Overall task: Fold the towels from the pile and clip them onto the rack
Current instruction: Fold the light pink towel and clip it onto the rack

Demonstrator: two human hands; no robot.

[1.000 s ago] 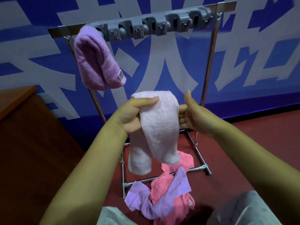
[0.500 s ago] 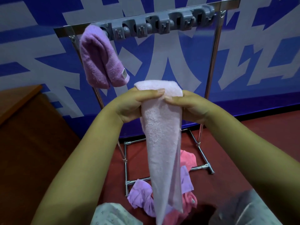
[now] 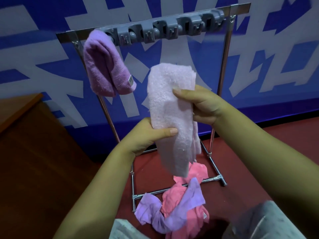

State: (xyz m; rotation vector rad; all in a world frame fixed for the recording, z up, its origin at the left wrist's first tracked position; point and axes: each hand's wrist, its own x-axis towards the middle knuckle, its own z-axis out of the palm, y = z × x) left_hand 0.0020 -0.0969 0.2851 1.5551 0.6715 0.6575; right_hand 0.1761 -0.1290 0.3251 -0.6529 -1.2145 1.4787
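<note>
I hold a pale pink towel (image 3: 170, 107) upright in front of the rack. My right hand (image 3: 200, 106) grips its upper part from the right, thumb on the front. My left hand (image 3: 151, 133) grips it lower down from the left, thumb across the front. The towel's lower end hangs free below my hands. A purple folded towel (image 3: 105, 68) hangs clipped at the left end of the grey clip bar (image 3: 165, 28) on the metal rack (image 3: 224, 69). A pile of pink and purple towels (image 3: 179, 204) lies on the floor at the rack's foot.
A brown wooden table (image 3: 25, 135) stands at the left. A blue and white wall stands right behind the rack. The floor is dark red. My knees in grey cloth (image 3: 259, 223) show at the bottom edge.
My left hand slid down the pink towel while my right hand kept the top. The towel is shorter and bunched, its end raised off the pile.
</note>
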